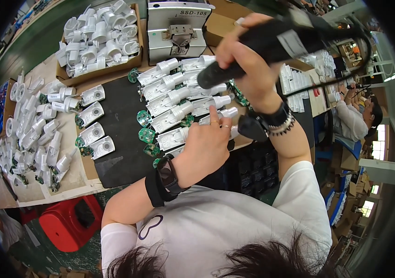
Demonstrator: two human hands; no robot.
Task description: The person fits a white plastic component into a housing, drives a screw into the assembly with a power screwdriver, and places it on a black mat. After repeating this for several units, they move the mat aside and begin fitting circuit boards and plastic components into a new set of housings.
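My right hand (252,62) is closed around a black electric screwdriver (271,41), whose rounded front end points down and left over the white parts. From its back end a black cable loops away to the right. My left hand (206,146) reaches over the rows with its index finger stretched out, touching or just above a white plastic housing (203,106); its thumb is hidden. Several such housings lie side by side on a black mat (118,162), with small green circuit boards (146,135) hanging from their left ends by wires.
Behind the mat stand a carton (138,44) of white plastic parts and a silver-grey machine (177,39). Many more housings (33,134) crowd the table's left side. A red stool (70,222) is below the left edge. Another person (357,118) sits farther right.
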